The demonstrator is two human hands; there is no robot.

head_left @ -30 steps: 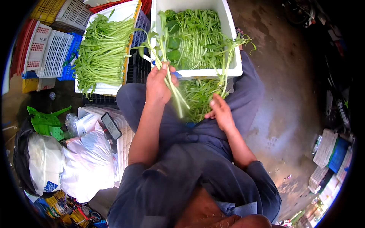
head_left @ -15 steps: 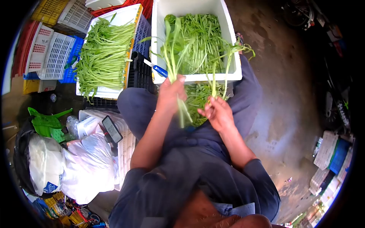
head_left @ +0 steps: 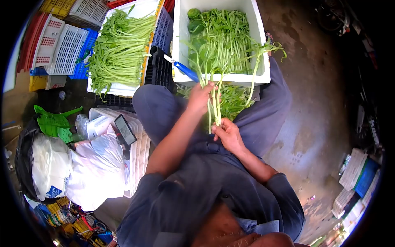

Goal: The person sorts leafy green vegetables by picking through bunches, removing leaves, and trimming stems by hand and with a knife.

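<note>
My left hand (head_left: pixel 200 97) is closed round a few long green stems (head_left: pixel 214 101) and also round a blue-handled knife (head_left: pixel 186 71), its pale blade pointing up and left. Lower down, my right hand (head_left: pixel 227 134) pinches the bottom ends of these stems. Just ahead stands a white foam box (head_left: pixel 263 61) holding leafy greens (head_left: pixel 230 37) and green bundles at its left side. More loose greens (head_left: pixel 233 101) lie below the box, between my legs. One long stem (head_left: pixel 256 68) leans over the box's near right corner.
At the left, a white foam tray (head_left: pixel 119 89) bears a thick layer of stemmed greens. Stacked crates (head_left: pixel 68 49) stand farther left. Below them are a green plastic item (head_left: pixel 52 122), white bags (head_left: pixel 98 168) and a phone-like device (head_left: pixel 125 129). More crates (head_left: pixel 353 168) stand at the right.
My right hand has let go of the upright stem and moved left and down to the ends of the held stems. My left hand has shifted slightly right in view.
</note>
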